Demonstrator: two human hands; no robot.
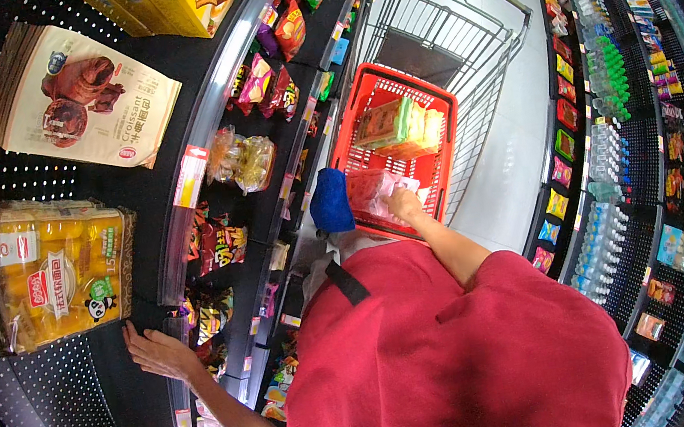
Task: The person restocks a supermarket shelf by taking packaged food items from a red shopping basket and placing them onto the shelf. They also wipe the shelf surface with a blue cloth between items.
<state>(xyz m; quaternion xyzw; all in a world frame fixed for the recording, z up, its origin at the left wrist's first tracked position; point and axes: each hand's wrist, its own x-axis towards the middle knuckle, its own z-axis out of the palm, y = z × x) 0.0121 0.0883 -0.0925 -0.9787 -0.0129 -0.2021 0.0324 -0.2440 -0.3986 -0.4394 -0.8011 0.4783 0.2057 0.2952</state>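
Observation:
My left hand (159, 351) rests at the edge of a black shelf, its fingers spread and holding nothing. Its fingertips are just below the lower corner of a clear bag of soft bread (61, 270), which stands on that shelf. I cannot tell whether they touch it. My right hand (403, 204) is inside a red plastic basket (446, 110), closed on a pink clear-plastic package (372, 193). The right fingertips are partly lost in glare. Further back in the basket lie packages in green and yellow wrapping (401, 128).
A metal shopping cart (445, 12) carries the basket. Above the bread stands a pack of croissants (87, 98), then yellow boxes (172, 2). Lower shelves hold snack bags (220, 246). Across the aisle floor (492, 194), another rack bears several water bottles (602, 244).

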